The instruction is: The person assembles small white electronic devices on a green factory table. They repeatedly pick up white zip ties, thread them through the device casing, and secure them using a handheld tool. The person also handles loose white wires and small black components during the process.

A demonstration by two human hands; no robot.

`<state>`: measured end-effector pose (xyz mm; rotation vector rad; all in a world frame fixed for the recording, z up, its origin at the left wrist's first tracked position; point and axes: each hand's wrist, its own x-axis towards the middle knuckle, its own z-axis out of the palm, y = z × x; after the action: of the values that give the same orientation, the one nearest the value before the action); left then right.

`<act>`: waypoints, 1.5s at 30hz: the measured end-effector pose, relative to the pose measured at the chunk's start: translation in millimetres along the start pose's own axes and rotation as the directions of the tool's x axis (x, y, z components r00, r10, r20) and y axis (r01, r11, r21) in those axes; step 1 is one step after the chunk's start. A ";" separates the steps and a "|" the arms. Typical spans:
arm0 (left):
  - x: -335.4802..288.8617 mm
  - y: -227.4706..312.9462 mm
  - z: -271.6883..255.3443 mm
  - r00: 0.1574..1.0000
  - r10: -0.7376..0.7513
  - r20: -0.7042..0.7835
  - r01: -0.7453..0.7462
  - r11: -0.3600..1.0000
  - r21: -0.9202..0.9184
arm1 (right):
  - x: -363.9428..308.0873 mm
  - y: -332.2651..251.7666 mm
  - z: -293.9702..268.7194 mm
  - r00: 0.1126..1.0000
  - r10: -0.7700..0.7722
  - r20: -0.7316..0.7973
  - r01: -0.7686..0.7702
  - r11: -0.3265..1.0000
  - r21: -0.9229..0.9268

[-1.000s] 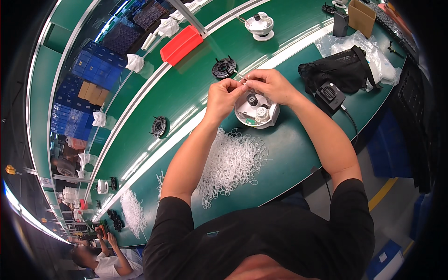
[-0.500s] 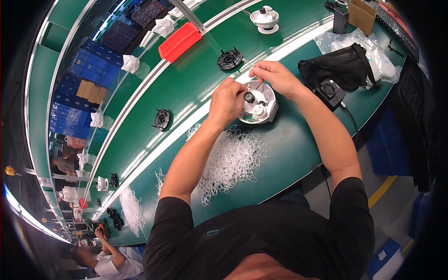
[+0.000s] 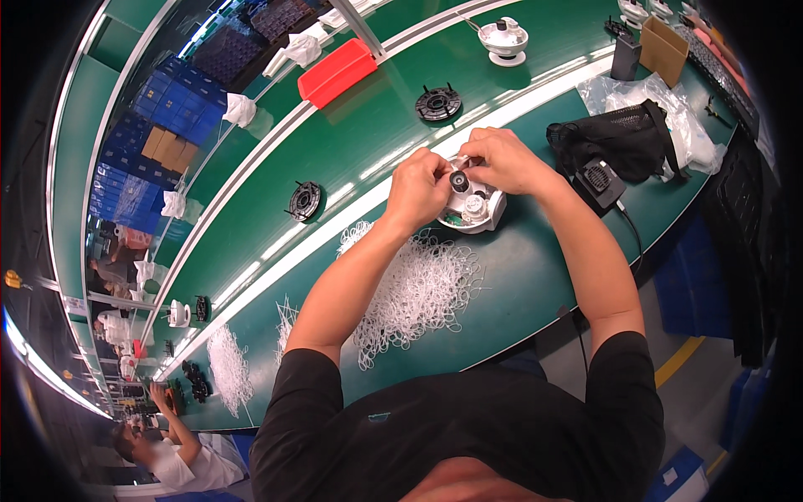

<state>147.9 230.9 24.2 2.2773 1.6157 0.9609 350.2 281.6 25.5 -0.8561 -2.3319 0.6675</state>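
Observation:
A round white plastic housing (image 3: pixel 495 219) sits on the green bench in front of me, its inside facing up. In it I see a black round knob-like part (image 3: pixel 459 181), a white round part (image 3: pixel 475 206) and a bit of green circuit board (image 3: pixel 454 219). My left hand (image 3: pixel 418 191) is at the housing's left side, its fingers closed near the black part. From the far right, my right hand (image 3: pixel 504 163) reaches over the rim with thumb and fingers pinched together. Whatever lies between the fingertips of either hand is too small or hidden.
A pile of white looped ties (image 3: pixel 418 289) lies nearer me. Beyond are black ring-shaped parts (image 3: pixel 438 104), a red bin (image 3: pixel 338 74) and a white assembly (image 3: pixel 504 42). A black mesh bag (image 3: pixel 615 142) and small black device (image 3: pixel 599 182) lie right. Another person (image 3: pixel 180 452) works far left.
My right hand has come down from above the housing's far edge onto it, close to my left hand. The whole view has shifted slightly.

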 end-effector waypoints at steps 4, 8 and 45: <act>6.2 -7.8 -6.4 0.998 -0.047 -0.028 0.048 0.999 0.026 | -5.1 2.9 -0.3 0.995 -0.075 -0.063 0.070 0.994 -0.080; 6.1 -9.8 -10.9 0.994 -0.098 0.044 0.097 0.995 0.031 | -5.5 5.6 -0.9 0.998 -0.047 -0.037 0.045 0.997 -0.067; -77.4 -83.5 -165.2 0.794 -0.608 0.017 0.467 0.592 -0.657 | -0.8 87.6 66.2 0.919 0.301 -0.256 -0.187 0.902 0.390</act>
<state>-31.2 159.5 79.7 1.1467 1.5736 1.3303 344.2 323.1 -76.0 -1.0105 -1.7624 0.9556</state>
